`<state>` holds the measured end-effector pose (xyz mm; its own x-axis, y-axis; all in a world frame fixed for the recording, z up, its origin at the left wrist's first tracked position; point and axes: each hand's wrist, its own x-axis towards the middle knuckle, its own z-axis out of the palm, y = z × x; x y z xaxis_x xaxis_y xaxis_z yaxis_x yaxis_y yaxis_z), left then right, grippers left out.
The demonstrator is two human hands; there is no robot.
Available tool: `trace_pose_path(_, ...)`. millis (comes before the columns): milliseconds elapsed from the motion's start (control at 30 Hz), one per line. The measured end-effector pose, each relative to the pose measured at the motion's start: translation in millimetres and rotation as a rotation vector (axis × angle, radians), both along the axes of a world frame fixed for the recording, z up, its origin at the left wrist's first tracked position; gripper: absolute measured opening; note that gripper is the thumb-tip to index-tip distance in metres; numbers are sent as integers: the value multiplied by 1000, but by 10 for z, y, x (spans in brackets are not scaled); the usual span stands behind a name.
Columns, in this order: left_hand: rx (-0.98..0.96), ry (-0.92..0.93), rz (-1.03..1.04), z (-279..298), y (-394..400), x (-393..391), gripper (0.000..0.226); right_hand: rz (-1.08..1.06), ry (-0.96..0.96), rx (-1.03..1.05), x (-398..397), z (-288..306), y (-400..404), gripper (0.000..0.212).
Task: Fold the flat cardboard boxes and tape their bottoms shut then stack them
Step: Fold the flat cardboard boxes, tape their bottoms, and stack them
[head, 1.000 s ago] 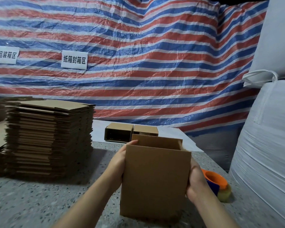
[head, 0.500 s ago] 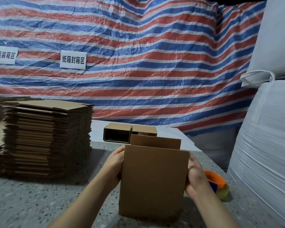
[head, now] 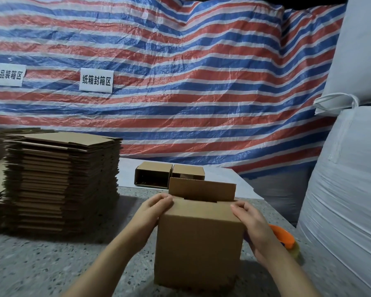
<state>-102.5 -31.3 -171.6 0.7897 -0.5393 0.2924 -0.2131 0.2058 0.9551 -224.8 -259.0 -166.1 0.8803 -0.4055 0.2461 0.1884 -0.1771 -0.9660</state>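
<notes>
Both hands on the upright box (head: 198, 245) — left hand (head: 151, 213) and right hand (head: 252, 224) grip its top corners, near flap down, far flap (head: 201, 189) standing.

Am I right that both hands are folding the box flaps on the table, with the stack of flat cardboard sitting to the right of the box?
Not quite. The head view shows the stack of flat cardboard to the left of the box, not the right. The rest holds: the left hand and right hand are at the box's top flaps on the table.
</notes>
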Motion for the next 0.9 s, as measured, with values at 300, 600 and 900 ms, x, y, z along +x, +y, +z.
trace_pose_path(300,-108,115,9,56,-57,6,60,68,-40,230,106,3,-85,73)
trace_pose_path(600,115,-170,-51,279,117,98,69,51,-116,-213,59,95,-155,63)
trace_pose_path(900,197,-155,139,194,105,-10,13,-37,-112,-203,29,25,-102,32)
